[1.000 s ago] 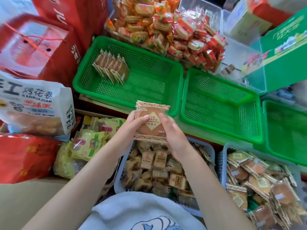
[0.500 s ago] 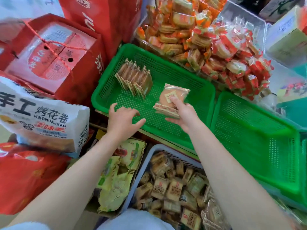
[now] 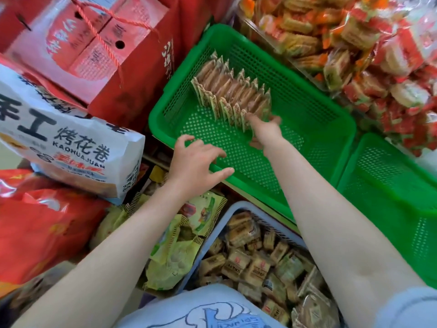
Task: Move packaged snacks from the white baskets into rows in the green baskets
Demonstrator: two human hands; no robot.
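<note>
A row of brown snack packets (image 3: 231,93) stands on edge in the left green basket (image 3: 295,147), running from its far left wall toward the middle. My right hand (image 3: 267,129) reaches in and pinches the snack packet at the row's near end, pressing it against the others. Over the basket's front left rim hovers my left hand (image 3: 196,159), its fingers spread and holding nothing. Below my arms, the white basket (image 3: 236,207) holds several small brown packets (image 3: 255,263).
A second green basket (image 3: 390,185) sits to the right. Red gift boxes (image 3: 106,43) and a white printed bag (image 3: 59,138) crowd the left. Red and orange snacks (image 3: 354,43) are piled at the back right. Yellow-green packets (image 3: 179,245) lie beside the white basket.
My right hand carried the brown packet from above the white basket into the green basket, to the row's end. My left hand let go of it and moved to the basket's front rim.
</note>
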